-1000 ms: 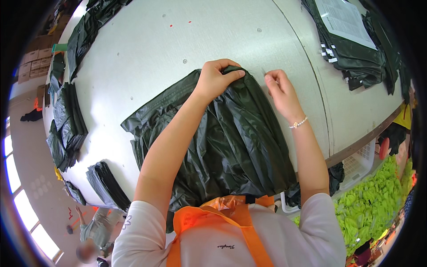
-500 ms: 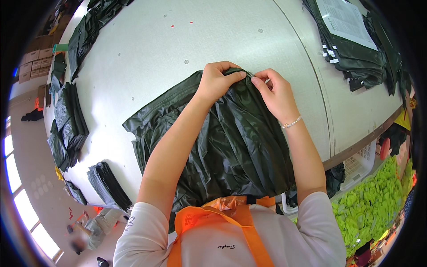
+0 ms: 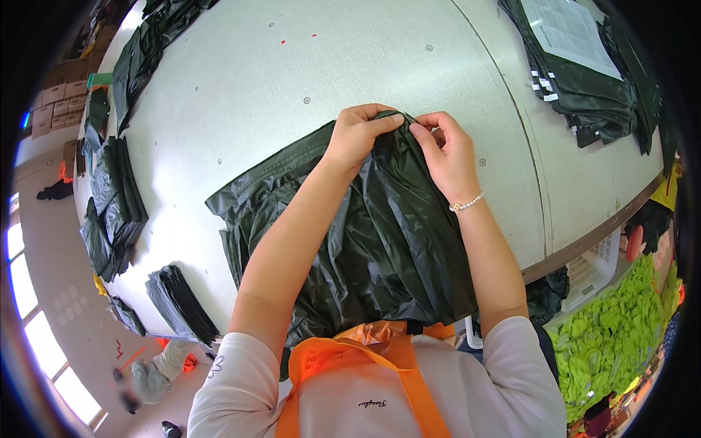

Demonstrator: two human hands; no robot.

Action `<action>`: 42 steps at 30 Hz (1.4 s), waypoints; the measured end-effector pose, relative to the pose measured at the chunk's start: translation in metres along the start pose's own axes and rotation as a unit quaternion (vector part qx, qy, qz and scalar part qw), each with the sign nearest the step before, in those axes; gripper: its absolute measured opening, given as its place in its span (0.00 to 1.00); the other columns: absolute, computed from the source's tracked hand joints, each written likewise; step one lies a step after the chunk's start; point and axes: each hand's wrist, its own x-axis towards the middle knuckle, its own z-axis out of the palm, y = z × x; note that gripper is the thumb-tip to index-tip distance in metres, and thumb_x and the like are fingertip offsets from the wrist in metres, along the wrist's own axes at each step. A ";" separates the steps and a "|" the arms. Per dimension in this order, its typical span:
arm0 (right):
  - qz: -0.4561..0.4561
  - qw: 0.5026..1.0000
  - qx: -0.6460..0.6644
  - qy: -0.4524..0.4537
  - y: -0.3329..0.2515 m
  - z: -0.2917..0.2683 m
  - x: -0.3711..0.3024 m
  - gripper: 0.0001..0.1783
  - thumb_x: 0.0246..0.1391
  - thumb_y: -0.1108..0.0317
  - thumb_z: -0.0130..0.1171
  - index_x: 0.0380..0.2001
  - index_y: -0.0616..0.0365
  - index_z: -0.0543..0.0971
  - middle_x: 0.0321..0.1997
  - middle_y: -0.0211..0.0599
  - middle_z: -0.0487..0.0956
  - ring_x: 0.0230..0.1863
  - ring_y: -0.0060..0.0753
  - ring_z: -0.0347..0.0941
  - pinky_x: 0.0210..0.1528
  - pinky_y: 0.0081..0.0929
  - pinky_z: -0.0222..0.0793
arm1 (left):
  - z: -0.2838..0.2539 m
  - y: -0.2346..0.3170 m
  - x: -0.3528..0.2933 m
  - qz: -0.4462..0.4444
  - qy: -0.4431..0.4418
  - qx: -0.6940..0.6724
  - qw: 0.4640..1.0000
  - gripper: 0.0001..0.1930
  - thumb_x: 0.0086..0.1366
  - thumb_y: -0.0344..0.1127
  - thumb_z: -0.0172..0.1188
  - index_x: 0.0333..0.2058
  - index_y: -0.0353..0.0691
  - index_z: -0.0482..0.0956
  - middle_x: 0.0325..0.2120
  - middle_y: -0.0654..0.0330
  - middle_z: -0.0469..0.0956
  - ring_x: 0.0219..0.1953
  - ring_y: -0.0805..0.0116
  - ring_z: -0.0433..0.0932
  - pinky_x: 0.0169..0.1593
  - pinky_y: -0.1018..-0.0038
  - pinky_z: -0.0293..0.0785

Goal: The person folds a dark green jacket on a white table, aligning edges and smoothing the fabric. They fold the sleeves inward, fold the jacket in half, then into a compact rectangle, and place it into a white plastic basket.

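Observation:
A shiny dark green camouflage fabric garment (image 3: 365,248) lies rumpled on the white table (image 3: 409,69) before me, its near part hanging toward my apron. My left hand (image 3: 354,142) pinches its far edge between thumb and fingers, the left forearm crossing over the cloth. Close beside it, my right hand (image 3: 449,157), with a beaded bracelet at the wrist, is closed at the corner of the same edge. Thumb and forefinger press together there; whether they also hold something small is hard to make out. A stitched band runs along the edge left of my left hand.
Folded dark pieces with white tags and a printed sheet (image 3: 573,36) lie at the far right. More dark stacks (image 3: 113,204) line the left edge, with a folded pile (image 3: 179,303) nearer me. A white crate (image 3: 595,274) and bright green cloth (image 3: 610,339) are below right.
My right hand has shifted slightly left, closer to my left hand. The garment's left corner has slid a little to the right. A person in the background has changed posture.

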 end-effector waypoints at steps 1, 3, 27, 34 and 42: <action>-0.001 1.000 -0.002 0.002 0.000 0.000 0.000 0.07 0.51 0.69 0.61 0.29 0.62 0.76 0.25 0.32 0.77 0.21 0.21 0.66 0.25 0.20 0.64 | 0.000 -0.001 0.001 0.000 0.000 -0.001 1.000 0.08 0.56 0.28 0.61 0.33 0.29 0.80 0.27 0.58 0.80 0.30 0.73 0.77 0.36 0.78 0.72; -0.001 1.000 -0.003 0.011 0.001 0.002 0.001 0.07 0.52 0.69 0.61 0.29 0.62 0.76 0.25 0.32 0.77 0.21 0.20 0.66 0.25 0.20 0.64 | -0.001 -0.002 0.002 -0.002 -0.001 -0.005 1.000 0.08 0.56 0.28 0.61 0.33 0.29 0.80 0.27 0.58 0.80 0.30 0.73 0.77 0.36 0.79 0.72; -0.130 0.975 -0.073 -0.166 -0.011 -0.031 0.060 0.09 0.53 0.69 0.59 0.26 0.61 0.71 0.23 0.27 0.68 0.25 0.17 0.59 0.30 0.17 0.60 | -0.006 0.015 0.007 0.068 -0.053 0.187 0.979 0.09 0.53 0.30 0.64 0.32 0.31 0.81 0.25 0.63 0.79 0.29 0.78 0.74 0.35 0.79 0.70; -0.117 0.987 -0.104 0.043 0.013 -0.016 0.053 0.15 0.55 0.62 0.59 0.37 0.62 0.70 0.26 0.35 0.72 0.26 0.26 0.66 0.32 0.25 0.65 | -0.009 0.007 0.003 0.040 -0.042 0.122 0.991 0.09 0.56 0.29 0.61 0.35 0.30 0.79 0.28 0.61 0.80 0.31 0.74 0.77 0.39 0.79 0.72; -0.042 0.997 -0.039 -0.050 0.002 -0.025 -0.012 0.09 0.55 0.67 0.58 0.34 0.60 0.72 0.26 0.35 0.74 0.26 0.27 0.68 0.30 0.24 0.66 | -0.004 0.009 0.001 -0.017 -0.020 0.055 0.998 0.09 0.58 0.29 0.59 0.34 0.29 0.79 0.28 0.58 0.80 0.29 0.72 0.78 0.37 0.78 0.73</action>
